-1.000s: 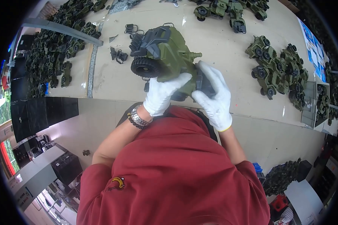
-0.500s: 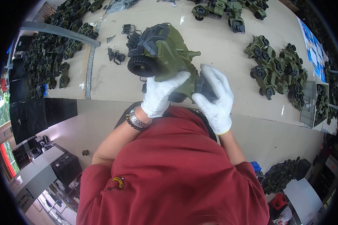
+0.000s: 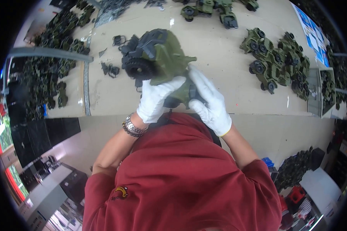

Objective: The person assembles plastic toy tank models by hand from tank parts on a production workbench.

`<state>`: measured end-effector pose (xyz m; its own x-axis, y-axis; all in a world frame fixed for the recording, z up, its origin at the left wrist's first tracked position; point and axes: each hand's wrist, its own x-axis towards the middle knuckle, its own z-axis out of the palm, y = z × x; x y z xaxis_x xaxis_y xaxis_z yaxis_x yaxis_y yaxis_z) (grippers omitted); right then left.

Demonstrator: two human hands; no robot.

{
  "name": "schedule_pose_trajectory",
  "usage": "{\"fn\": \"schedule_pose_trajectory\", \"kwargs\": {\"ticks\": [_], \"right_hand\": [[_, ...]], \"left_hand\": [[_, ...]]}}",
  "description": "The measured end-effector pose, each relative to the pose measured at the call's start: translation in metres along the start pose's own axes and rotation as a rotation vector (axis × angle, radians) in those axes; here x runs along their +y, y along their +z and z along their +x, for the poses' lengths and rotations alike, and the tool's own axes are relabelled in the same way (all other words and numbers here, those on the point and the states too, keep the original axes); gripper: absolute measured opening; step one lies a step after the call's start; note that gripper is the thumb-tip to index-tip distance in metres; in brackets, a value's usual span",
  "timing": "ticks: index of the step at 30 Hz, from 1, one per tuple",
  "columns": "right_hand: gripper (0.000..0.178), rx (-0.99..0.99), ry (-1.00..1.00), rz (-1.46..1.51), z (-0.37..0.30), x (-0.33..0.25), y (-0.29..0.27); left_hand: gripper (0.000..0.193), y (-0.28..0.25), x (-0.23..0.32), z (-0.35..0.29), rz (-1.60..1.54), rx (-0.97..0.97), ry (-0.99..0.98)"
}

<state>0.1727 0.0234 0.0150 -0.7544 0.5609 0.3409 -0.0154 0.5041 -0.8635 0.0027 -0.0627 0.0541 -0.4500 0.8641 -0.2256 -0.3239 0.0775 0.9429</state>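
A toy military truck, olive green with dark grey parts and black wheels, is held tilted above the table's near edge. My left hand, in a white glove, grips its near side, thumb lying across the green body and the other fingers hidden beneath. At the truck's right end my right hand, also gloved, closes around a dark part, with long fingers on the far side and thumb on the near side. That part is mostly covered by the hand.
Small dark parts lie left of the truck on the pale table. Several finished-looking toy trucks are clustered at the right, with more at the back and a dense heap at the left. A grey box stands at the right edge.
The whole view has turned slightly, shifting the table's things leftward. My right hand has come a little closer around the truck's right end. My left hand keeps its grip.
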Motion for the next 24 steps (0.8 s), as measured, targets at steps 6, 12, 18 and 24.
{"fn": "schedule_pose_trajectory", "kwargs": {"ticks": [6, 12, 18, 24], "right_hand": [[0.068, -0.015, 0.037, -0.071, 0.000, 0.004, -0.016], [0.114, 0.244, -0.003, -0.204, 0.001, -0.002, -0.030], [0.072, 0.503, 0.006, -0.424, -0.023, 0.037, -0.033], [0.069, 0.459, 0.313, -0.343, -0.036, 0.072, -0.074]], "left_hand": [[0.026, 0.013, -0.018, 0.010, -0.078, 0.008, -0.028], [0.027, 0.053, -0.028, 0.028, -0.750, 0.124, -0.637], [0.033, 0.087, -0.076, 0.018, -0.697, 0.219, -0.794], [0.038, 0.131, -0.097, 0.059, -0.594, 0.255, -0.942]]}}
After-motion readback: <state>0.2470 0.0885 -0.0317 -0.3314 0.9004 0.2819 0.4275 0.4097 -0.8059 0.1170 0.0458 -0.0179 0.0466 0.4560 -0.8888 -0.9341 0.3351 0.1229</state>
